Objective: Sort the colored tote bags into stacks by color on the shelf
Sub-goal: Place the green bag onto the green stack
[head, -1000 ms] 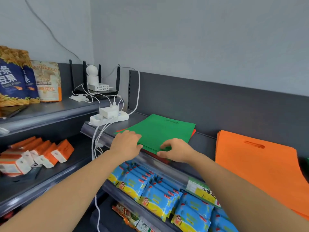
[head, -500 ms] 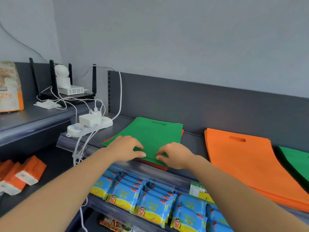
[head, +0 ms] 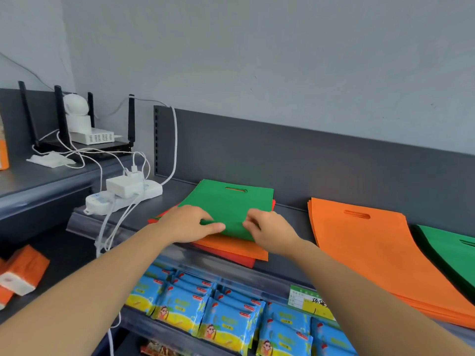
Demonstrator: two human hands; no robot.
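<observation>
A mixed pile of tote bags lies on the grey shelf [head: 288, 222]. Its top bag is green [head: 226, 201], with an orange bag [head: 231, 246] and a red bag [head: 231, 256] showing beneath at the front. My left hand [head: 187, 223] and my right hand [head: 267, 232] both pinch the green bag's near edge, lifting it slightly off the orange one. To the right lies an orange stack [head: 370, 250], and beyond it a green stack [head: 449, 253] at the frame edge.
A white power strip [head: 120, 199] with chargers and cables sits left of the pile. A router and a small white camera [head: 77, 116] stand on the left shelf. Blue snack packets [head: 218, 317] fill the shelf below; orange tissue packs [head: 23, 271] lie lower left.
The view has swung right, bringing the green stack into sight. My hands have closed on the green bag's front edge and raised it, uncovering the orange bag below.
</observation>
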